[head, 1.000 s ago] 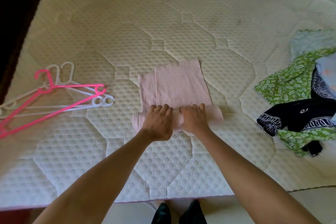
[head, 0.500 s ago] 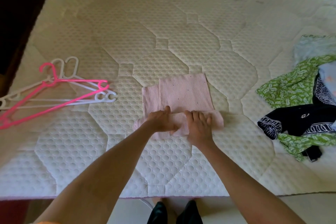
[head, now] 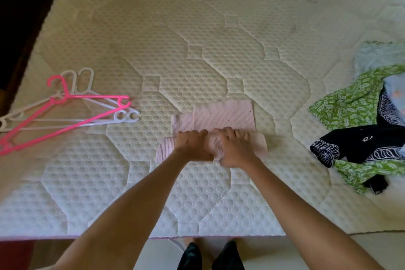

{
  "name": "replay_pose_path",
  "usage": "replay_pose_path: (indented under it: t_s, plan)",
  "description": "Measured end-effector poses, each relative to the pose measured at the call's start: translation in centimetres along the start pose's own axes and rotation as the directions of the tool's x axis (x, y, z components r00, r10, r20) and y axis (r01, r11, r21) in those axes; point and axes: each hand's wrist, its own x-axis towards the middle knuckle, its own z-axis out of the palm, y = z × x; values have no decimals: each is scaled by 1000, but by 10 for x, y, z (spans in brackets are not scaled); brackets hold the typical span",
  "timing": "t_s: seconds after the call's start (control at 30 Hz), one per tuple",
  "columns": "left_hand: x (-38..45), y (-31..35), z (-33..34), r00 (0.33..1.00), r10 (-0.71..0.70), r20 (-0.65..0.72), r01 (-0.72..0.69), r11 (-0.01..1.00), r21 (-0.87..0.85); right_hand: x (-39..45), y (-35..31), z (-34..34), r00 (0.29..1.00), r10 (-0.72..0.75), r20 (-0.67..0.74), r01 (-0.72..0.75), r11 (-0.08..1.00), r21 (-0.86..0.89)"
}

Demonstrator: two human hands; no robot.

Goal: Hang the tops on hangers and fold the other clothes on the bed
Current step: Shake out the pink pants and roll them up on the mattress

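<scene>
A pale pink ribbed garment (head: 223, 114) lies at the middle of the white quilted mattress (head: 197, 50). Its near part is rolled into a thick tube, and its far part lies flat. My left hand (head: 192, 144) and my right hand (head: 235, 149) sit side by side on the roll, fingers curled over its top toward the flat part. A pink hanger (head: 65, 120) and white hangers (head: 127, 116) lie in a loose stack at the left. At the right edge sits a heap with a green patterned cloth (head: 350, 107), a black and white cloth (head: 355, 144) and a pale blue cloth (head: 377, 55).
The mattress's near edge (head: 153, 235) runs across the bottom, with floor and my dark shoes (head: 210, 256) below it. A dark gap (head: 22, 17) borders the mattress at the upper left.
Both hands have rolled the pink garment away from me, so the roll is thicker and the flat part shorter. My left hand shifted sideways on the roll and came back beside the right.
</scene>
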Motion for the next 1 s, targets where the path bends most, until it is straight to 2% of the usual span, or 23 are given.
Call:
replay_pose_path:
  t_s: [0.07, 0.1, 0.13, 0.2, 0.23, 0.3, 0.33, 0.37, 0.4, 0.43, 0.5, 0.53, 0.6, 0.67, 0.73, 0.8, 0.87, 0.93, 1.0]
  plan:
    - [6, -10, -5, 985, -3, 175, 26, 992, -127, -10, -1, 12, 994, -107, 6, 107, 991, -84]
    - [6, -13, -5, 977, 4, 212, 26, 990, -141, -9, -1, 16, 993, -121, -3, 120, 987, -105]
    - [4, -14, -4, 980, 13, 199, 13, 991, -130, -6, -2, 16, 993, -115, -25, 111, 987, -116]
    - [-3, -14, 0, 996, 88, 29, -87, 996, -10, 6, -7, 4, 998, -60, -24, 58, 995, -82]
    - [-6, -15, 3, 987, 152, -57, -147, 986, 80, 13, -10, -3, 999, -20, 26, 21, 1000, -23]
    - [-12, -19, 10, 969, 229, -96, -205, 955, 214, 28, -13, -14, 960, 56, 275, -103, 982, 159]
    - [-14, -21, 12, 974, 215, -70, -192, 950, 245, 32, -15, -18, 909, 69, 412, -171, 961, 216]
    - [-14, -21, 14, 983, 178, -45, -161, 954, 252, 34, -17, -20, 871, 66, 487, -208, 948, 243]
    - [-12, -20, 16, 991, 133, -27, -123, 964, 235, 34, -17, -19, 864, 62, 500, -216, 942, 256]
    - [-10, -19, 16, 996, 91, -11, -87, 976, 202, 33, -17, -16, 879, 62, 472, -202, 946, 253]
    - [-5, -16, 12, 999, 25, 40, -29, 994, 102, 21, -13, -9, 954, 38, 298, -90, 983, 161]
    - [-2, -17, 9, 997, -2, 76, 0, 1000, 30, 13, -11, -5, 985, -16, 174, 0, 996, 92]
    - [3, -22, 4, 986, -35, 164, 54, 992, -114, -4, -8, 3, 982, -187, -35, 186, 982, -36]
    - [7, -26, 2, 976, -48, 211, 88, 979, -182, -7, -7, 10, 962, -262, -74, 250, 958, -140]
    - [6, -25, 3, 977, -62, 204, 94, 984, -154, 1, -8, 15, 975, -217, -48, 204, 959, -196]
    - [2, -22, 8, 994, -36, 99, 39, 999, -31, 12, -12, 12, 985, -163, -55, 149, 968, -200]
    - [-3, -22, 12, 993, 54, -101, -43, 993, 107, 20, -17, 4, 992, -127, -22, 125, 989, -77]
    - [-8, -29, 13, 939, 146, -312, -106, 984, 142, 28, -17, -5, 993, -62, 98, 46, 986, 160]
    - [-10, -38, 13, 868, 151, -473, -114, 988, 106, 32, -13, -7, 968, 24, 249, -124, 911, 394]
